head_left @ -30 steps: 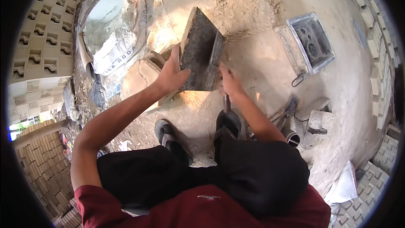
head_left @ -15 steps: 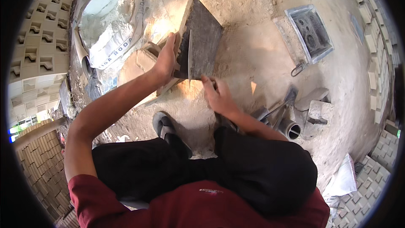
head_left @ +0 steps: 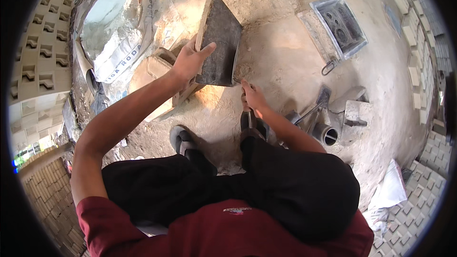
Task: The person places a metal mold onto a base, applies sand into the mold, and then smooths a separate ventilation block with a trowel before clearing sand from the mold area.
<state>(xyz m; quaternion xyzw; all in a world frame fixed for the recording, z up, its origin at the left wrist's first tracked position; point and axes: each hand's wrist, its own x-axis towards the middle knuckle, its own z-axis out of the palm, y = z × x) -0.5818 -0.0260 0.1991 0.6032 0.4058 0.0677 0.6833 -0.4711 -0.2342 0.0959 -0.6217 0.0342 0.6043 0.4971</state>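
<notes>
Fingers of the left hand (head_left: pixel 190 62) clasp the dark slab (head_left: pixel 220 38); right hand (head_left: pixel 252 96) fingers pinch its lower corner.

Your left hand (head_left: pixel 190 62) grips a dark slab (head_left: pixel 220 40), matt and gritty-faced, its pale edge like rough cast concrete. Left of the slab, a woven plastic sack (head_left: pixel 121 43) holds dull grey powder. Right of the slab lies a metal mould (head_left: pixel 339 24), grey and cement-crusted. Beneath the slab, the ground (head_left: pixel 281 66) is dusty, sandy, coarse.
</notes>
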